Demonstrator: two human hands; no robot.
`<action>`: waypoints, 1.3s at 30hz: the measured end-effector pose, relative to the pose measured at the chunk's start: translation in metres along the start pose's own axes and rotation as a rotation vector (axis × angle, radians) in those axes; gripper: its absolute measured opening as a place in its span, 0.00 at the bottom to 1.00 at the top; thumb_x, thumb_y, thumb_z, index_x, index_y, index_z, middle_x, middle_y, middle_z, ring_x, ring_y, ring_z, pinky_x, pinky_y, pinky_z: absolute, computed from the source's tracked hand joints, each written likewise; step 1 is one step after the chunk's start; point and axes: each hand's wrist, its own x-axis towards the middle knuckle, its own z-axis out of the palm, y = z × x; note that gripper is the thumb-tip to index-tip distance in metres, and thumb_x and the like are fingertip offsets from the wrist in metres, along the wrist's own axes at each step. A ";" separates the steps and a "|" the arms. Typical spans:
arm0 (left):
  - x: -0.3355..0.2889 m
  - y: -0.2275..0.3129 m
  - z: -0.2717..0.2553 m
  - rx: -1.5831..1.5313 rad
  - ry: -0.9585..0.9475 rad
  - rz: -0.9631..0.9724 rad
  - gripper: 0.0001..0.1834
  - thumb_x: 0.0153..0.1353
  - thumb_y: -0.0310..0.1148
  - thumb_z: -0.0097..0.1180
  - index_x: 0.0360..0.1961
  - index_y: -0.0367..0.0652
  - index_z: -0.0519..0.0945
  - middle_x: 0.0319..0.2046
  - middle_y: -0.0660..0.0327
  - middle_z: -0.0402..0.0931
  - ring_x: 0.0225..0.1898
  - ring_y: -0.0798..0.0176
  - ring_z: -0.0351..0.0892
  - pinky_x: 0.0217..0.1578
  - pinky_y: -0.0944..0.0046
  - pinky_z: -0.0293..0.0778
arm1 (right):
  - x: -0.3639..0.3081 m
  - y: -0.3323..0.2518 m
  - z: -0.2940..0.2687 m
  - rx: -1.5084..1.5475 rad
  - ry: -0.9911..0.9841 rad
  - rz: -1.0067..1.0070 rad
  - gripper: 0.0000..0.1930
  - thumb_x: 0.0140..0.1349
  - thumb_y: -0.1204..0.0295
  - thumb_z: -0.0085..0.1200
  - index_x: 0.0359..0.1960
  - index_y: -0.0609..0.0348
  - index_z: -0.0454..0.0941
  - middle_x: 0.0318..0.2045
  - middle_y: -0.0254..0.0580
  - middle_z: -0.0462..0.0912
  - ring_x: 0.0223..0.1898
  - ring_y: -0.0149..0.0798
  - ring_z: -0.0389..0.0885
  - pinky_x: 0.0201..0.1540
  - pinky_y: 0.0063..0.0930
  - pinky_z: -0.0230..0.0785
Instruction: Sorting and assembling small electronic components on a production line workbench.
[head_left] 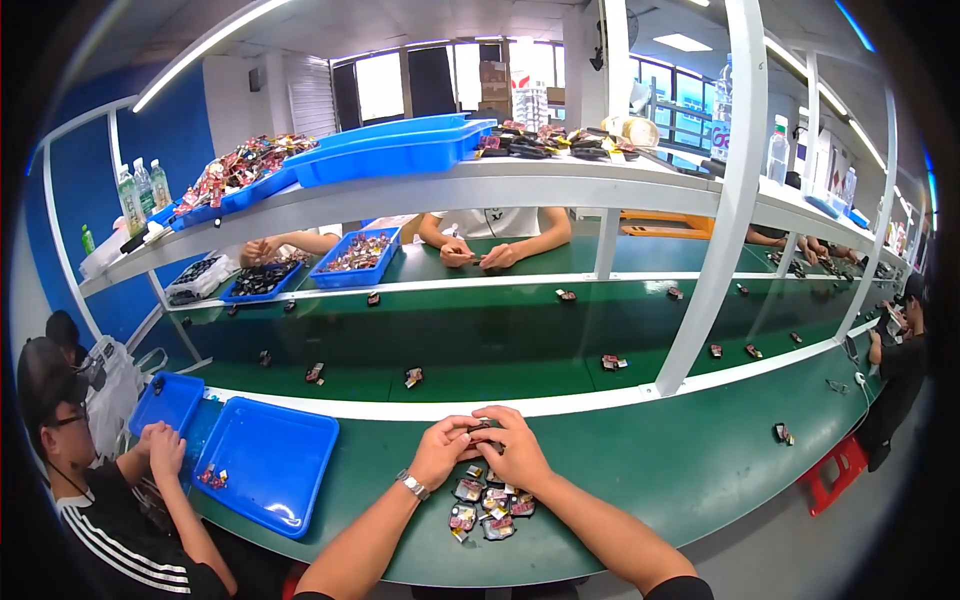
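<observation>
My left hand (pixel 440 457), with a metal watch on its wrist, and my right hand (pixel 515 452) meet over the green worktop. Their fingers are closed around a small dark device casing (pixel 484 427), mostly covered by the fingers. Just below the hands lies a loose cluster of similar black casings (pixel 495 527) with red, silver and yellow parts showing. Neither hand touches the lower ones in that cluster.
At left lies a blue tray (pixel 310 455) with a few small red parts, beside a seated co-worker (pixel 90 480). A conveyor belt (pixel 470 345) carries scattered casings beyond a white rail. Overhead, a shelf (pixel 480 190) on white posts holds blue bins and part heaps.
</observation>
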 end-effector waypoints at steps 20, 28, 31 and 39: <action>0.002 0.000 0.000 -0.053 0.021 -0.019 0.15 0.68 0.24 0.45 0.56 0.36 0.67 0.48 0.54 0.77 0.50 0.60 0.78 0.53 0.58 0.78 | 0.004 -0.005 -0.002 -0.182 0.075 -0.135 0.07 0.52 0.76 0.59 0.34 0.58 0.79 0.39 0.40 0.77 0.42 0.44 0.77 0.41 0.34 0.75; 0.001 0.001 0.002 -0.049 0.027 -0.020 0.15 0.68 0.24 0.45 0.55 0.36 0.67 0.47 0.55 0.77 0.50 0.61 0.79 0.52 0.58 0.78 | 0.002 -0.003 0.003 -0.222 0.102 -0.146 0.06 0.54 0.75 0.59 0.34 0.59 0.79 0.38 0.40 0.77 0.41 0.44 0.77 0.41 0.34 0.75; 0.002 0.001 0.002 -0.048 0.030 -0.018 0.15 0.68 0.24 0.44 0.55 0.35 0.68 0.47 0.55 0.77 0.49 0.61 0.79 0.52 0.58 0.78 | 0.003 -0.003 0.003 -0.236 0.111 -0.147 0.06 0.54 0.75 0.59 0.33 0.59 0.79 0.37 0.39 0.77 0.41 0.43 0.77 0.39 0.34 0.75; 0.004 0.002 0.004 -0.011 0.068 -0.043 0.13 0.68 0.24 0.45 0.53 0.35 0.69 0.45 0.55 0.78 0.47 0.62 0.79 0.49 0.59 0.80 | 0.002 0.000 0.007 -0.276 0.114 -0.100 0.07 0.55 0.75 0.58 0.35 0.57 0.78 0.37 0.38 0.77 0.40 0.43 0.77 0.37 0.34 0.76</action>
